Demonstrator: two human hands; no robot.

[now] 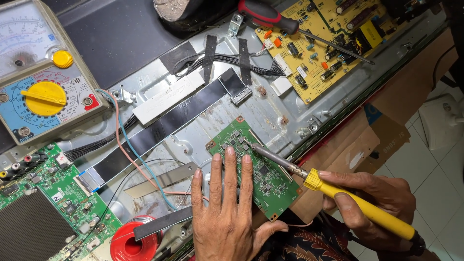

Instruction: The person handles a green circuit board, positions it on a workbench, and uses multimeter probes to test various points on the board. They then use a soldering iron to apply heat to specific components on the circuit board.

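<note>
My left hand (224, 208) lies flat, fingers together, on the lower left part of a small green circuit board (270, 181) that rests on a metal chassis (270, 113). My right hand (372, 203) grips the yellow handle of a soldering iron (357, 205). The iron's metal shaft runs up and left, and its tip touches the board near its upper left area, just beyond my left fingertips.
An analogue multimeter (41, 72) with a yellow dial sits top left. A yellow power board (324, 46) with a red-handled screwdriver (270, 17) across it lies top right. A larger green board (43, 212) and a red solder spool (128, 244) sit bottom left. Black flat cables (164, 125) cross the chassis.
</note>
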